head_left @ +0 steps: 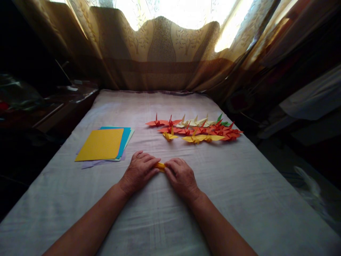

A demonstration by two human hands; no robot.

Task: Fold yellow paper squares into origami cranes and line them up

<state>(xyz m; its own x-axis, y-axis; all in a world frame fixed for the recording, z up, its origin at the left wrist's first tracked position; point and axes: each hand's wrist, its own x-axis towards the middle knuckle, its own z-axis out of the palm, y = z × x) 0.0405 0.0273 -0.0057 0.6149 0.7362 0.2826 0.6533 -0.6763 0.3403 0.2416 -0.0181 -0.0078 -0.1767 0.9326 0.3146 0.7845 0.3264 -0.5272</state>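
Note:
A narrow strip of folded yellow paper (160,166) lies between my two hands, low over the cloth. The fingers of my left hand (140,170) are closed on its left end. My right hand (182,175) pinches the right end between thumb and fingers. Most of the folded paper is covered by my fingertips, so its full shape is hidden. Beyond my right hand stand rows of folded paper cranes (197,131) in red, cream, yellow and green. Left of my left hand is a stack of square paper sheets (101,144), a yellow one on top and blue, pale green and lilac edges showing below.
A pale checked cloth (160,213) covers the table. Behind its far edge hangs a patterned curtain (160,49) with bright light coming through. At the left is a dark side surface with a few items (71,88), too dim to name. White fabric (314,99) hangs at the right.

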